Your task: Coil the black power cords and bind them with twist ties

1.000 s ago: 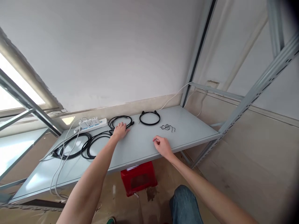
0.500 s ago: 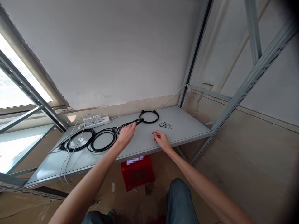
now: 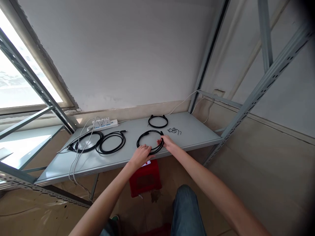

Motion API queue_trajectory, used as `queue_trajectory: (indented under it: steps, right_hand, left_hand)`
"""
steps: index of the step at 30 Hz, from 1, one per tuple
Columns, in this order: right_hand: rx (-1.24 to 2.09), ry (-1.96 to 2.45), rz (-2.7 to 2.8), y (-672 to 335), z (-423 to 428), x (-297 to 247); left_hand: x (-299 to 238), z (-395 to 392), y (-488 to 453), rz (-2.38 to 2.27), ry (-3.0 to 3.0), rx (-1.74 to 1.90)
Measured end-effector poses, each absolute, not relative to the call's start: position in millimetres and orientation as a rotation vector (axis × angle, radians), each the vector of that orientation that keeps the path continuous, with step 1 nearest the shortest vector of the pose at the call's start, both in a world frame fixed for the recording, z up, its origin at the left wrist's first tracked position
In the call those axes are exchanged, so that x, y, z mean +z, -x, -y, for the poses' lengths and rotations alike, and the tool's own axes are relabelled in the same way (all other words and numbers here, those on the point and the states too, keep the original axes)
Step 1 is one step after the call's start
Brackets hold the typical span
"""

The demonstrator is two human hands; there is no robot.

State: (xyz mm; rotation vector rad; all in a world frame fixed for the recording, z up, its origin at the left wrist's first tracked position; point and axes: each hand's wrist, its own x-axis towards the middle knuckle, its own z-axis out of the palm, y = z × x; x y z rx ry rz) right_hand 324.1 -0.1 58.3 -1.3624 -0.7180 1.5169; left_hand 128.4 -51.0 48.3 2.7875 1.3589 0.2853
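A coiled black cable [image 3: 137, 140] is at the front of the shelf, between my two hands. My left hand [image 3: 141, 156] has its fingers curled over the near left part of the coil, with the thumb low by the shelf edge. On the coil's right side, my right hand [image 3: 167, 143] is closed round the bundled strands, close to one of the cable's plugs [image 3: 161, 133]. A small heap of thin black ties [image 3: 174, 131] lies just beyond my right hand. Behind the held coil rests a smaller black cable ring [image 3: 158, 127] with two plugs at its back.
Two more coiled black cables [image 3: 112, 152] lie overlapping on the left of the grey shelf [image 3: 133, 126]. Behind them sits a white power strip [image 3: 112, 124] with white cords draped over the front edge. Metal uprights [image 3: 209, 49] frame the shelf. A red stool [image 3: 145, 180] stands below.
My left hand has brought the cable coil right and nearer to me, and the loop is now rounder. My right hand, earlier apart from it, has taken hold of its right side.
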Motion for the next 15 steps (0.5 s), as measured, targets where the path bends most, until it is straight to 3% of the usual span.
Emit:
queue_trajectory:
  steps: [2, 4, 11, 15]
  right_hand:
    - [1.553, 1.334, 0.72, -329, -3, 57]
    - [1.528, 1.314, 0.783, -330, -2, 53]
    - [1.222, 1.456, 1.01, -316, -2, 35]
    - [1.005, 1.492, 1.146, -311, -5, 21]
  left_hand:
    - [45, 48, -102, -1.283, -2.788, 0.516]
    - [42, 40, -85, -1.549, -2.61, 0.722]
    - [48, -5, -95, -1.999, -2.319, 0.342]
    - [42, -8, -99, -1.945, -2.275, 0.756]
